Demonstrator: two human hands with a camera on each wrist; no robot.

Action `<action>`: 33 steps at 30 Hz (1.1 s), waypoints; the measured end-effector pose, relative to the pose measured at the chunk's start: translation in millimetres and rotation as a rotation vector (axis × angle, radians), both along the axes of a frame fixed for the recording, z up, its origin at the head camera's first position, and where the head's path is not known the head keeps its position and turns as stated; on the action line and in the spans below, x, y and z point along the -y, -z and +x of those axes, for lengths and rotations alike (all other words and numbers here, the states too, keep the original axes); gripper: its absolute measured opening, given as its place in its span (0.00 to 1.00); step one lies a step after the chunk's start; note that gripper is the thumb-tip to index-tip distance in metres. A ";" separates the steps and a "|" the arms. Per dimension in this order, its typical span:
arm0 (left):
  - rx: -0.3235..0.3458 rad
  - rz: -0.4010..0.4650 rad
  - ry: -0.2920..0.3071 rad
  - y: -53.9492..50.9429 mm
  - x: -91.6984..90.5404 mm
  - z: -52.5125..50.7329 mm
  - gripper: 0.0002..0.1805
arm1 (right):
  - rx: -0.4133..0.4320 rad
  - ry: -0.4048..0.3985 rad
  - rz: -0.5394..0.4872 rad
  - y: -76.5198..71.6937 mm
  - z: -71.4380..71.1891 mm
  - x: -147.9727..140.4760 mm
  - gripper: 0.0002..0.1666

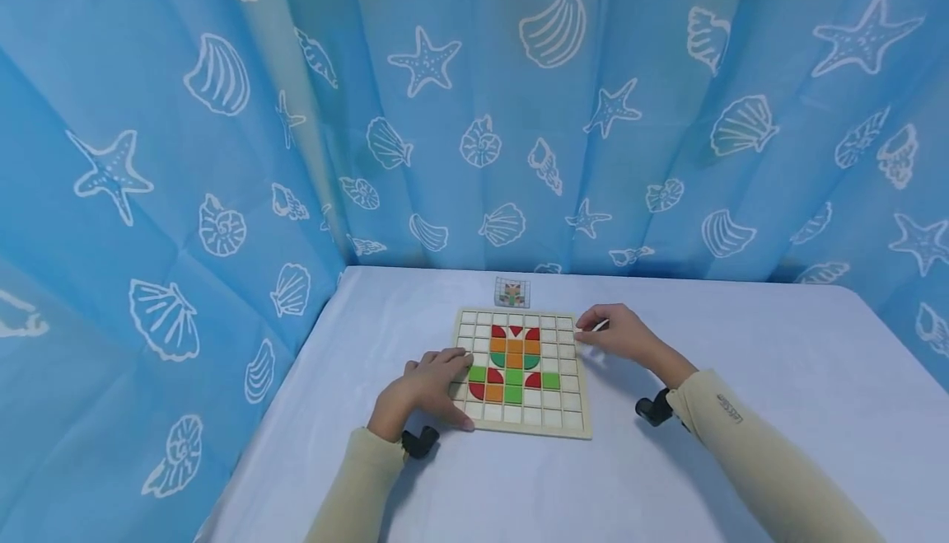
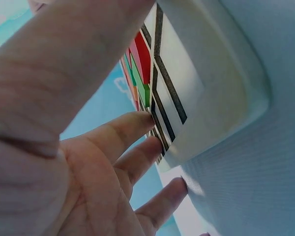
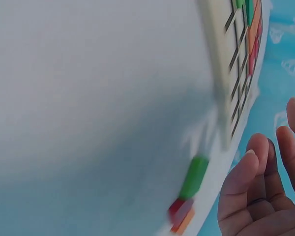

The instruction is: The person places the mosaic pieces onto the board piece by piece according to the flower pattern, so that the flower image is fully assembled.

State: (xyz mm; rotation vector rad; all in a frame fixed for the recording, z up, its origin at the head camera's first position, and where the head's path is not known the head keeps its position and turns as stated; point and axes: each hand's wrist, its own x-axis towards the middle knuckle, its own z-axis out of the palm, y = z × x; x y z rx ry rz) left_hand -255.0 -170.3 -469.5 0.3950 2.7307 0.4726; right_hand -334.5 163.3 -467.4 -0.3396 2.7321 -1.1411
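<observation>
A square pale board (image 1: pixel 522 419) with a grid of cells lies on the white-covered table. Red, orange and green tiles (image 1: pixel 515 359) fill several of its cells in a flower-like pattern. My left hand (image 1: pixel 426 386) rests at the board's left side, fingers spread and touching its edge. The left thumb lies by the near left corner. Beside the board's far right edge hovers my right hand (image 1: pixel 626 335), fingers loosely bent. Nothing shows between its fingertips in the right wrist view. On the table below it lie a green piece (image 3: pixel 194 177), a red piece (image 3: pixel 177 209) and an orange piece (image 3: pixel 183 221).
Just behind the board stands a small card (image 1: pixel 512 292) with a similar pattern printed on it. A blue curtain (image 1: pixel 474 114) with shells and starfish hangs behind and to the left of the table (image 1: pixel 778 345).
</observation>
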 end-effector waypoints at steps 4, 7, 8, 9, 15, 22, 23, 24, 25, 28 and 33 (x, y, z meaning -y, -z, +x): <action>-0.001 -0.002 -0.009 3.7 0.1 3.8 0.57 | 0.007 0.034 0.008 4.5 1.4 -13.3 0.14; 0.000 -0.004 -0.011 4.3 0.4 3.1 0.57 | 0.011 0.061 0.008 6.5 -0.8 -23.8 0.16; 0.001 -0.001 -0.007 5.1 0.7 3.2 0.57 | 0.018 0.070 0.008 8.1 -1.5 -27.8 0.16; 0.002 0.003 -0.003 5.8 0.7 3.1 0.57 | 0.021 0.079 0.009 10.1 -2.2 -31.7 0.16; 0.002 0.012 0.006 7.4 0.0 3.6 0.57 | 0.067 0.127 0.007 20.1 -5.2 -52.1 0.16; 0.007 -0.004 -0.006 0.6 -0.2 2.4 0.57 | 0.109 0.150 -0.029 23.7 -8.8 -64.2 0.17; 0.006 -0.007 -0.007 0.4 -0.2 2.3 0.57 | 0.119 0.146 -0.038 23.8 -8.8 -65.2 0.18; 0.006 -0.008 -0.006 0.4 -0.3 2.2 0.57 | 0.128 0.134 -0.048 23.9 -8.6 -66.4 0.20; 0.007 -0.006 -0.005 0.6 -0.4 2.1 0.57 | 0.140 0.127 -0.054 24.3 -8.8 -67.5 0.21; 0.006 -0.006 -0.004 1.5 -0.7 1.8 0.57 | 0.183 0.126 -0.081 26.6 -9.2 -71.0 0.23; 0.010 -0.010 -0.009 3.9 -1.4 3.1 0.57 | 0.232 0.137 -0.102 31.4 -9.5 -76.2 0.24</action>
